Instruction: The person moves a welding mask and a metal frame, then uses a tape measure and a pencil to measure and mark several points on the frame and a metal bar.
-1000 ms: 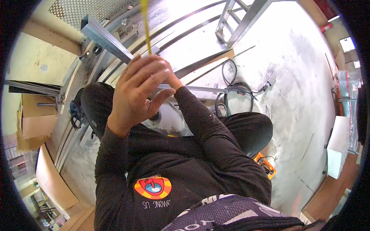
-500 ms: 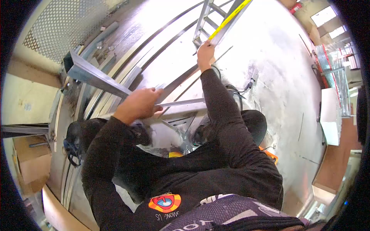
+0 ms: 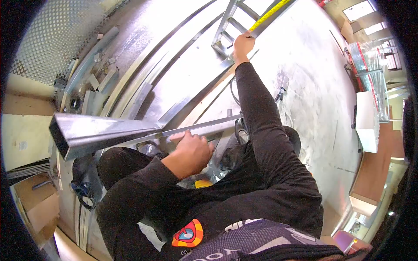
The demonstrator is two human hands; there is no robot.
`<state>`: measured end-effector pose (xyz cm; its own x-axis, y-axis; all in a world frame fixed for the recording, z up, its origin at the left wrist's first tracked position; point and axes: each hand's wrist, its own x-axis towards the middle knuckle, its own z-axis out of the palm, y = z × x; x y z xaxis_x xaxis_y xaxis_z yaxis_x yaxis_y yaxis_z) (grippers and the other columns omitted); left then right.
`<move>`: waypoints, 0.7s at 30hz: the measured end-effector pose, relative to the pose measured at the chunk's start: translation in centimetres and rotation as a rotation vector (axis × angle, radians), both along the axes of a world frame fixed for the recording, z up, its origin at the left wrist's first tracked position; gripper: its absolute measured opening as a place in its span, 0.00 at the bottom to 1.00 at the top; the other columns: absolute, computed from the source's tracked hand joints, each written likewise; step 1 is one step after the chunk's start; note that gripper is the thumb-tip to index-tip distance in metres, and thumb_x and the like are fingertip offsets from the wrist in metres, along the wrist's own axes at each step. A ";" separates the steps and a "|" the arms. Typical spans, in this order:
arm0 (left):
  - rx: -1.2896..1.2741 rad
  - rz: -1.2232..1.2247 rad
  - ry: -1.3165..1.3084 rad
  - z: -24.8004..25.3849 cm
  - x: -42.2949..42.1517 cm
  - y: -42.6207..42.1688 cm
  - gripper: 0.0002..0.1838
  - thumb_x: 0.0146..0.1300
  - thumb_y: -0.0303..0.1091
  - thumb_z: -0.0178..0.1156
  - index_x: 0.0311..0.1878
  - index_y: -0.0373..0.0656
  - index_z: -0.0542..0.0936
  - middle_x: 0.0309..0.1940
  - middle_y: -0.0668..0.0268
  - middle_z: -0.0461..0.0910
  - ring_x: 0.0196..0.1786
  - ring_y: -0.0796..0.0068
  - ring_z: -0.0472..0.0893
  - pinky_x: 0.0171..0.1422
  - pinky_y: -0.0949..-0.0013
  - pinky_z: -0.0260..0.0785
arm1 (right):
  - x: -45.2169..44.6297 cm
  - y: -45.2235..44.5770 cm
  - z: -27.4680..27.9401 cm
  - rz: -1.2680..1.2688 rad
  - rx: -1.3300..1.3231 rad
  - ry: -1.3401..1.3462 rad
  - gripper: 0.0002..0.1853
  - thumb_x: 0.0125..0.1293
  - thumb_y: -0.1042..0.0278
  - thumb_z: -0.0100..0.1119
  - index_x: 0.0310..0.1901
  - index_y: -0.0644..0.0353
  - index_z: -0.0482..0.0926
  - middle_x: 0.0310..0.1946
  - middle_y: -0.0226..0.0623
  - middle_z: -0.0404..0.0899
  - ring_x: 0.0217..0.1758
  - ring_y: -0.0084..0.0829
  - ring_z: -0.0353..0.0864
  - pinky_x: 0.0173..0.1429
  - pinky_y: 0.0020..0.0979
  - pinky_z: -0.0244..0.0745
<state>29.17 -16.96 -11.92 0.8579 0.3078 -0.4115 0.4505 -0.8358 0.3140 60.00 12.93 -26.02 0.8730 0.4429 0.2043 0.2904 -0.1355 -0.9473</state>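
Observation:
My right hand (image 3: 243, 45) is stretched far forward, fingers closed on the yellow tape measure blade (image 3: 266, 16) at the corner of a ladder-like metal frame (image 3: 235, 22). The blade runs along the frame's side rail towards the top edge. My left hand (image 3: 193, 153) is curled above my lap, just below a thin flat metal bar (image 3: 204, 124); what lies under its fingers is hidden. Left of it, a square metal tube (image 3: 102, 132) points its open end towards me.
Long metal strips (image 3: 143, 102) lie on the floor at the left, near a perforated sheet (image 3: 45, 48). A cable with a connector (image 3: 282, 89) is at the right. Cardboard (image 3: 39, 200) stands at lower left; a wrapped stack (image 3: 370, 74) is at far right. A yellow object (image 3: 203, 184) shows between my legs.
My left hand has moved right and closer to my body, off the tube. The tube's open end now appears lower and larger. My right hand has shifted slightly forward along the blade.

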 end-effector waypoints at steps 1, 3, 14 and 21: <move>-0.008 -0.001 -0.004 0.1 0.3 0.0 0.26 0.55 0.45 0.66 0.55 0.42 0.75 0.44 0.55 0.80 0.50 0.53 0.80 0.56 0.48 0.69 | -0.4 -0.1 0.5 -0.016 -0.002 -0.010 0.27 0.72 0.51 0.43 0.39 0.76 0.72 0.30 0.54 0.79 0.31 0.46 0.82 0.32 0.41 0.79; 0.047 -0.043 0.055 0.3 1.0 -0.3 0.20 0.61 0.42 0.59 0.54 0.41 0.76 0.42 0.55 0.80 0.48 0.55 0.81 0.59 0.48 0.68 | -0.8 -0.8 1.3 -0.058 0.036 0.005 0.27 0.72 0.51 0.44 0.44 0.77 0.71 0.43 0.64 0.73 0.47 0.58 0.75 0.50 0.50 0.72; -0.005 -0.068 0.007 0.0 0.8 -0.5 0.17 0.67 0.36 0.49 0.55 0.40 0.76 0.45 0.51 0.80 0.48 0.53 0.81 0.62 0.44 0.65 | -0.5 -1.5 0.1 -0.153 0.072 -0.032 0.30 0.71 0.49 0.45 0.44 0.79 0.70 0.43 0.61 0.74 0.44 0.52 0.78 0.49 0.44 0.74; -0.028 -0.049 0.010 -0.1 1.1 -0.4 0.18 0.67 0.35 0.49 0.57 0.40 0.75 0.47 0.51 0.80 0.50 0.52 0.80 0.63 0.43 0.64 | -0.6 -1.4 -1.4 -0.142 0.026 -0.016 0.29 0.71 0.49 0.46 0.44 0.79 0.71 0.44 0.60 0.75 0.43 0.48 0.78 0.47 0.42 0.74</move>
